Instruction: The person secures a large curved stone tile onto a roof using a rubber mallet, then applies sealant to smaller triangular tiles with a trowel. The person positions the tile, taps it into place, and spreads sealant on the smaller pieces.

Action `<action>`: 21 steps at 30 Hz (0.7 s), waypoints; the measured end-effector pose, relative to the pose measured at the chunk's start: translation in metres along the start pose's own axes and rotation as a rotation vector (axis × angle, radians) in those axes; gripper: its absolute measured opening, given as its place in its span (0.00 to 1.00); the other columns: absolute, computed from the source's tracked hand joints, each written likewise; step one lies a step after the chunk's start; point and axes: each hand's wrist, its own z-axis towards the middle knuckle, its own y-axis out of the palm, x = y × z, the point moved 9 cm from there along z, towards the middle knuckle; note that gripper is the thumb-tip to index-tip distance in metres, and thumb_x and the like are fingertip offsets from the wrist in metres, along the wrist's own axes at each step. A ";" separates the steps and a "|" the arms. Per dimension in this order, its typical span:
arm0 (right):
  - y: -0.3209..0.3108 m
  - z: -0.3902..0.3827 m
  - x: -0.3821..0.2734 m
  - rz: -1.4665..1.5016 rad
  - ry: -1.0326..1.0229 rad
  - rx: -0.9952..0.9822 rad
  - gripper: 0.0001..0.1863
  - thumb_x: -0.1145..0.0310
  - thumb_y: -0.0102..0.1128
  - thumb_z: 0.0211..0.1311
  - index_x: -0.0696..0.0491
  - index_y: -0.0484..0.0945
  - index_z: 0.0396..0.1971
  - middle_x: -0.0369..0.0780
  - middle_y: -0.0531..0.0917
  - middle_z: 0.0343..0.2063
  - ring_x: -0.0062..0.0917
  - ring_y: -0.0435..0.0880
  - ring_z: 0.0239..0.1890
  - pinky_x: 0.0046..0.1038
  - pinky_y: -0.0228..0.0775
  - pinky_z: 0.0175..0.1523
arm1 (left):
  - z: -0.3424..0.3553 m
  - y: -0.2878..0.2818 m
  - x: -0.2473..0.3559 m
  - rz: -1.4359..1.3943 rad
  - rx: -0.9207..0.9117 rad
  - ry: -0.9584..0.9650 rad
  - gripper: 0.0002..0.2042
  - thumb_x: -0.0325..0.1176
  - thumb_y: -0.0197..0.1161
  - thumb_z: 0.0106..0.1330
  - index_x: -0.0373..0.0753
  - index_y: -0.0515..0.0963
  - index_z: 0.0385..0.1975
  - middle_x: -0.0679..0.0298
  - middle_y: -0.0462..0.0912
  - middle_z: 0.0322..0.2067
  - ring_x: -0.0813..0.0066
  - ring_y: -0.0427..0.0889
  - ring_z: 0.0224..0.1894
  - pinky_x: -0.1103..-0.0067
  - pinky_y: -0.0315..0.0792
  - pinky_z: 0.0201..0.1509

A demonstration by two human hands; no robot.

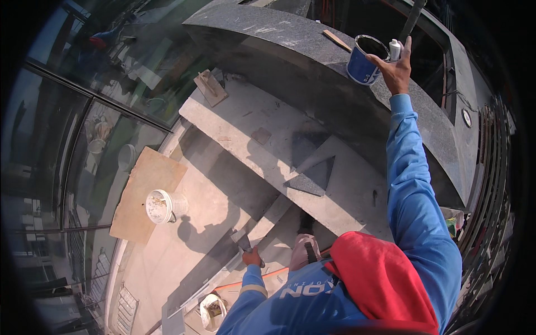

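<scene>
The right hand (395, 70) is spread wide, thumb laid against the rim of a blue tin (362, 68) and index finger stretched upward, with a white tube (395, 50) showing between them; whether the fingers grip the tube, I cannot tell. The tin is at the near edge of the curved stone ledge (279, 34), beside a wooden stick (336, 41). The right arm reaches nearly straight, far forward from the shoulder. The left hand (253, 258) is closed around a trowel (242, 241), its grey blade pointing away from the body, the left forearm held low, close to the torso.
</scene>
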 end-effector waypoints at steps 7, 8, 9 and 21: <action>0.026 0.002 -0.018 -0.162 0.133 -0.255 0.68 0.42 0.84 0.40 0.49 0.49 0.77 0.57 0.81 0.56 0.45 0.87 0.53 0.42 0.83 0.57 | -0.008 0.006 0.009 -0.087 0.042 0.046 0.21 0.44 0.76 0.56 0.28 0.80 0.29 0.52 0.83 0.24 0.56 0.82 0.29 0.61 0.75 0.40; 0.026 0.003 -0.016 -0.176 0.138 -0.254 0.66 0.46 0.85 0.42 0.51 0.51 0.76 0.56 0.82 0.54 0.44 0.87 0.52 0.41 0.83 0.57 | -0.011 0.007 0.013 -0.103 0.062 0.067 0.22 0.45 0.76 0.56 0.27 0.81 0.28 0.50 0.84 0.25 0.54 0.83 0.29 0.61 0.76 0.39; 0.030 0.006 -0.009 -0.198 0.160 -0.277 0.63 0.50 0.85 0.44 0.52 0.52 0.76 0.55 0.83 0.53 0.43 0.88 0.51 0.40 0.84 0.56 | -0.013 0.012 0.014 -0.090 0.079 0.048 0.22 0.46 0.75 0.56 0.27 0.81 0.28 0.48 0.85 0.25 0.51 0.84 0.28 0.60 0.76 0.39; -0.053 -0.022 0.003 0.588 0.119 -0.064 0.61 0.74 0.86 0.40 0.60 0.54 0.75 0.54 0.69 0.68 0.36 0.73 0.67 0.32 0.72 0.67 | -0.004 0.103 0.147 -0.027 -0.201 0.424 0.22 0.43 0.72 0.59 0.29 0.83 0.45 0.39 0.84 0.44 0.44 0.82 0.51 0.60 0.73 0.59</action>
